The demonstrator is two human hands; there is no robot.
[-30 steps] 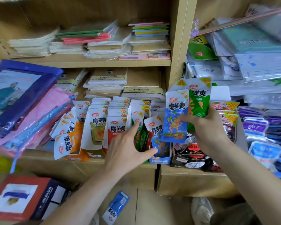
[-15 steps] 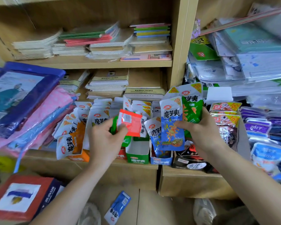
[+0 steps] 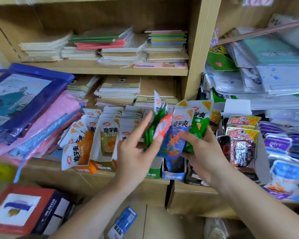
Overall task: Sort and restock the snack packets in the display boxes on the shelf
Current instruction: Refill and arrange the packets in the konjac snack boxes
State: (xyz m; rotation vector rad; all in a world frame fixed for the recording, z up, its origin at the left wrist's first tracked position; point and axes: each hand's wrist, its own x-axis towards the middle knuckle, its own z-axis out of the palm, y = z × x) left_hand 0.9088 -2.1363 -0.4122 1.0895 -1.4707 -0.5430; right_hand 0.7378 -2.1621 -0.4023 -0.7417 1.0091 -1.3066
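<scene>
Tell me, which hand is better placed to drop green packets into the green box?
Left, probably: the left hand pinches green foil packets just above the green cardboard box; the right hand grips a blue foil packet further right.

We see stacked notebooks (image 3: 110, 47) up high, with brown-covered pads (image 3: 119, 90) just beneath. At left a blue plastic folder (image 3: 24, 100) lies on pink dotted pouches (image 3: 59, 114); at right are piled clear sleeves (image 3: 274, 75), perhaps document wallets. A red-and-navy box (image 3: 28, 209) sits lower left.

The wooden shelf (image 3: 97, 183) carries display boxes (image 3: 173, 176) of snack packets (image 3: 109, 135) on its lower board. Stacked notebooks (image 3: 117, 49) lie on the board above.
</scene>
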